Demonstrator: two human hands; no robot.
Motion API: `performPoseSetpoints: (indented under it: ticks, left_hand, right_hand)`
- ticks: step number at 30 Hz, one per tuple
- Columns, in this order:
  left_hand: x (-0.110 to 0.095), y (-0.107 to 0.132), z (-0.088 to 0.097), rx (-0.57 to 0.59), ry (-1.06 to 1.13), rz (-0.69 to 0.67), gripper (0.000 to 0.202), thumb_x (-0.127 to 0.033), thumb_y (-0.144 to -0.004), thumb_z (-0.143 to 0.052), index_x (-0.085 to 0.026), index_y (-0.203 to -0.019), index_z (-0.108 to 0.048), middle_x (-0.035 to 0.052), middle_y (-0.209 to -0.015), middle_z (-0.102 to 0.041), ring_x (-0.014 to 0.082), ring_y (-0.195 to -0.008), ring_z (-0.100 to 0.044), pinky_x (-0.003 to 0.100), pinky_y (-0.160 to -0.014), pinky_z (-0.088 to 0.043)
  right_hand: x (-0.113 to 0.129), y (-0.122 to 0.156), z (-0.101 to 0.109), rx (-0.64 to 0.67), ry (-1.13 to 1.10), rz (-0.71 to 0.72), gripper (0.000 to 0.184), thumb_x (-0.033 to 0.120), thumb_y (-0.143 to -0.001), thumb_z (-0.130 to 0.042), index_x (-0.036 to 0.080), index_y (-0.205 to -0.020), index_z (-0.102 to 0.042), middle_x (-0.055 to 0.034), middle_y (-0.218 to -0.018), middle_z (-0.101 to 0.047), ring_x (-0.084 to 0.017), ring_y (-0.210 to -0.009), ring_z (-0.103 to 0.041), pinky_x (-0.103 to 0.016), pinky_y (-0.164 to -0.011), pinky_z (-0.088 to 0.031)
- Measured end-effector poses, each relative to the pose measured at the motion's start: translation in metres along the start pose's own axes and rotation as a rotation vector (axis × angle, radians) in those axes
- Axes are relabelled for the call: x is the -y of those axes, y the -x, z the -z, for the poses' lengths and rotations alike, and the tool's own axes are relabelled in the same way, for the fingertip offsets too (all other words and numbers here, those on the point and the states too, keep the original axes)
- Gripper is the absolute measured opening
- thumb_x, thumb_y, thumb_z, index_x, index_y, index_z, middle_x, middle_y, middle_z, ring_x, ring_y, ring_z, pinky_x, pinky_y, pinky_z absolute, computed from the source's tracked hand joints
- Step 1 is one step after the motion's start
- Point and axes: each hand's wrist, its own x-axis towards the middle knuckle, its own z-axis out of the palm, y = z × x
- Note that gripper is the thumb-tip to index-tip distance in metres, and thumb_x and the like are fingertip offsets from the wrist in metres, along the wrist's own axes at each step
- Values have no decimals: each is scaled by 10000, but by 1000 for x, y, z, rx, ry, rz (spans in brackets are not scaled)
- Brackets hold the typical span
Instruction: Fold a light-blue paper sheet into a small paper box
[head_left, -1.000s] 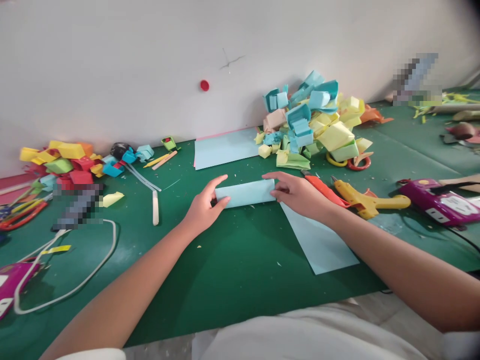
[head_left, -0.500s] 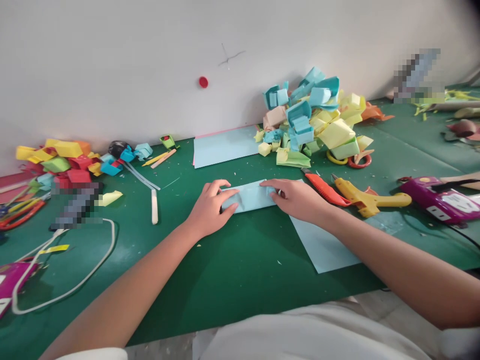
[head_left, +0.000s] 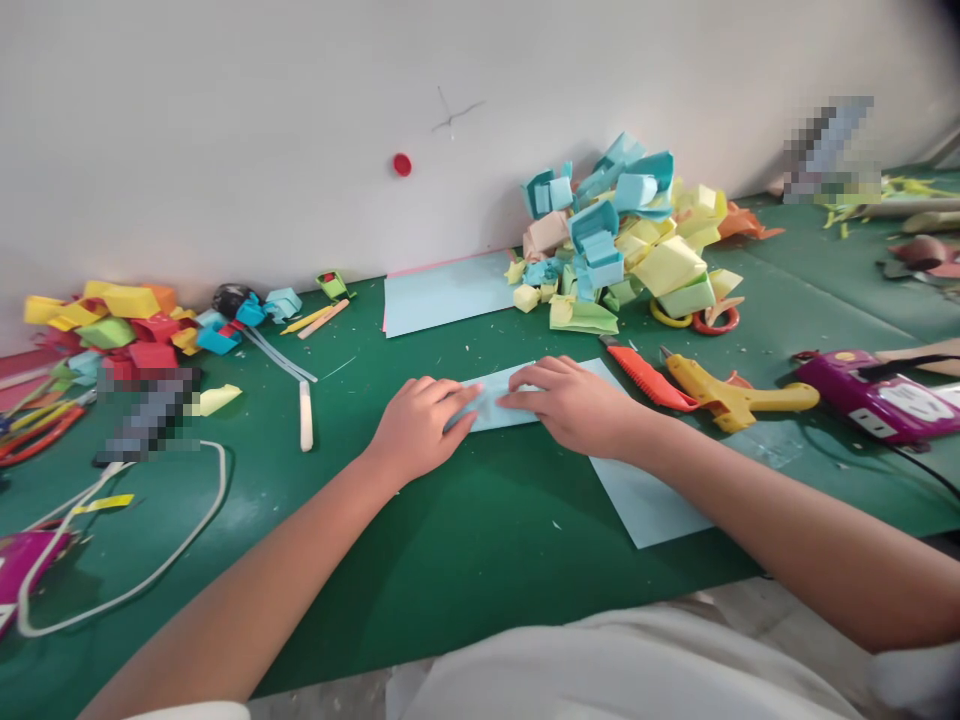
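A folded light blue paper [head_left: 491, 400] lies on the green mat [head_left: 450, 540] in front of me. My left hand [head_left: 416, 425] presses down on its left end with the fingers curled and together. My right hand [head_left: 570, 402] lies flat over its right part, fingers stretched toward the left hand. A second light blue sheet [head_left: 649, 500] lies under my right forearm.
A pile of folded blue, yellow and green paper pieces [head_left: 622, 250] sits at the back right. An orange utility knife [head_left: 649, 378], a yellow glue gun [head_left: 739, 398] and a purple power strip [head_left: 881, 400] lie to the right. Colourful paper pieces [head_left: 120, 325] and a white cable [head_left: 150, 570] are on the left. Another blue sheet [head_left: 446, 290] lies against the wall.
Both hands have moved inward over the blue paper and pressed it flatter on the mat. The fingertips of the two hands are now close together.
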Motion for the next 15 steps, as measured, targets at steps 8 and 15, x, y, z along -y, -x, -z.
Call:
performPoseSetpoints:
  ticks: [8,15]
  left_hand:
    - [-9,8,5,-25,-64,-112,368,-389,-1003,-532,-155,-1221,-715,135,-1203,-734,322,-1095,-681,473,-905,-515]
    - [-37,25,2,20,-223,-94,410,-109,-1004,-382,-105,-1327,-635,177,-1307,-681,308,-1179,-679,471,-994,-552]
  right_hand:
    - [2,4,-4,86,-20,40,408,183,-1006,-430,198,-1362,-627,-143,-1310,-620,-286,-1099,-622,-496,-976,-519]
    - [8,7,-5,98,10,54,466,81,-963,-441,201,-1377,-618,-146,-1323,-634,-276,-1137,-637,-477,-993,-536]
